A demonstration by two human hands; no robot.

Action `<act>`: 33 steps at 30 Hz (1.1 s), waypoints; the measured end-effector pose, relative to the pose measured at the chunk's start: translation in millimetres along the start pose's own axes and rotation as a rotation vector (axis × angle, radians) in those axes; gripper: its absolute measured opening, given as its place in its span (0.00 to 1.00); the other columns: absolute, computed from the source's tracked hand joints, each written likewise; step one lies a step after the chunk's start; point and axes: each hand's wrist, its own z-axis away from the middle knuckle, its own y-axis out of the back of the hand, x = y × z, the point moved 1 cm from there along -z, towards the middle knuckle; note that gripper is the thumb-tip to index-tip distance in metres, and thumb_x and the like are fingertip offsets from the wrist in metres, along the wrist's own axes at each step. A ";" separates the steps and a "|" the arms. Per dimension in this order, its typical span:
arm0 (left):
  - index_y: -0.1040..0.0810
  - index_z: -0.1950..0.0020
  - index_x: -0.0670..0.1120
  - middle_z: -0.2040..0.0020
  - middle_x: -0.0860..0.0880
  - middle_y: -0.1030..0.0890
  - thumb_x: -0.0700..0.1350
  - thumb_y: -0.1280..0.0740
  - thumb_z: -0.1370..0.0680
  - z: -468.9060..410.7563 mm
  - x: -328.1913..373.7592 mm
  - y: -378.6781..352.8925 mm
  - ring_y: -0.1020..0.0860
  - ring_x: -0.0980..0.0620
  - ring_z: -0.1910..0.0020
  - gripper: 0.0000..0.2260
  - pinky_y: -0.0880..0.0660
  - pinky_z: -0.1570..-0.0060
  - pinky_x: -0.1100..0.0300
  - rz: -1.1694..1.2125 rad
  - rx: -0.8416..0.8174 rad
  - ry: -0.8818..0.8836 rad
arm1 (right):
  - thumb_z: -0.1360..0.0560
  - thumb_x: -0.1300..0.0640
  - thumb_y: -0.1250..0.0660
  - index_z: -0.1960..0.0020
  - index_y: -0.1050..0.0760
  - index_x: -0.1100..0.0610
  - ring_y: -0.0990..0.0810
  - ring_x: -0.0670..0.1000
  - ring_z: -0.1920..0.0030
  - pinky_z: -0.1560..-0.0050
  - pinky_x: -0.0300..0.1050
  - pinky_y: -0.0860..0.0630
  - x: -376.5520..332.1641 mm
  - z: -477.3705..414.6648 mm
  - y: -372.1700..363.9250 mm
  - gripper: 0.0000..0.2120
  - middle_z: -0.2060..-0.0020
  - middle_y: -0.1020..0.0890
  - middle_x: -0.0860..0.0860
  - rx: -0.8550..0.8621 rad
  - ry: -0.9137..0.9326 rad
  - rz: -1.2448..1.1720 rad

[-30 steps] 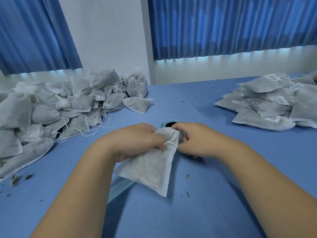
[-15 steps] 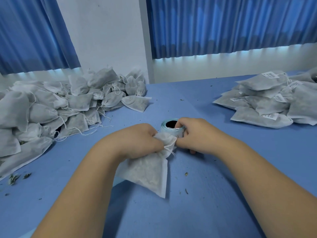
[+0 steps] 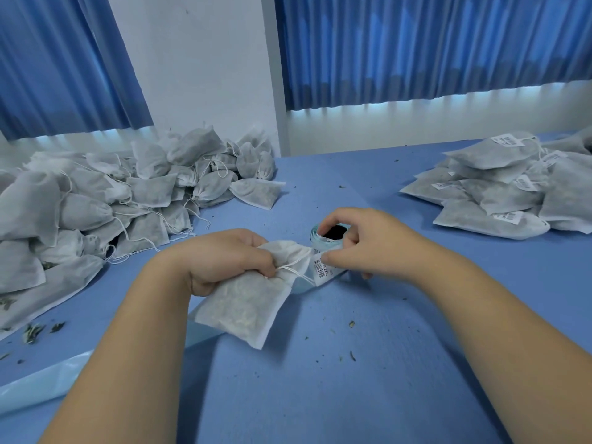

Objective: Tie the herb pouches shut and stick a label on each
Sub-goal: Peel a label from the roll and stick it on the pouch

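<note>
A white herb pouch (image 3: 246, 310) lies on the blue table in front of me. My left hand (image 3: 224, 261) grips its gathered neck, where the drawstring (image 3: 293, 267) shows. Just right of the neck stands a roll of labels (image 3: 330, 240) on pale blue backing. My right hand (image 3: 362, 241) is curled round the roll, its thumb on a white barcode label (image 3: 322, 267) at the roll's loose end. The pale blue backing strip (image 3: 41, 384) trails off under the pouch toward the lower left.
A big heap of unlabelled pouches (image 3: 105, 200) fills the left side. A pile of labelled pouches (image 3: 506, 193) lies at the right. Herb crumbs (image 3: 351, 324) dot the table (image 3: 320, 395). A wall and blue curtains stand behind.
My right hand has let go of the pouch's drawstring and moved onto the label roll, exposing a barcode label. My left hand still holds the cinched neck.
</note>
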 end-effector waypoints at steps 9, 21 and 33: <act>0.20 0.68 0.45 0.69 0.46 0.23 0.41 0.33 0.36 2.3 0.8 0.0 0.24 0.51 0.73 0.02 0.27 0.72 0.64 -0.014 -0.048 -0.050 | 0.28 0.61 0.32 0.54 0.25 0.54 0.19 0.51 0.74 0.73 0.42 0.25 -13.9 3.8 -16.3 0.04 0.74 0.21 0.51 -0.156 -0.061 -0.124; 0.23 0.58 0.40 0.66 0.43 0.24 0.42 0.33 0.36 0.3 2.0 -3.8 0.26 0.48 0.69 0.09 0.29 0.67 0.60 -0.078 -0.024 -0.062 | 0.29 0.67 0.37 0.58 0.22 0.59 0.15 0.55 0.65 0.62 0.47 0.18 -15.4 0.0 -14.9 0.07 0.72 0.18 0.53 -0.134 -0.115 -0.150; 0.24 0.68 0.44 0.71 0.46 0.25 0.42 0.32 0.37 -1.9 -3.9 2.7 0.26 0.51 0.74 0.02 0.29 0.73 0.65 -0.051 0.027 -0.017 | 0.30 0.70 0.35 0.54 0.28 0.60 0.16 0.53 0.68 0.61 0.48 0.18 -16.3 4.0 1.0 0.09 0.66 0.16 0.60 -0.188 -0.269 -0.111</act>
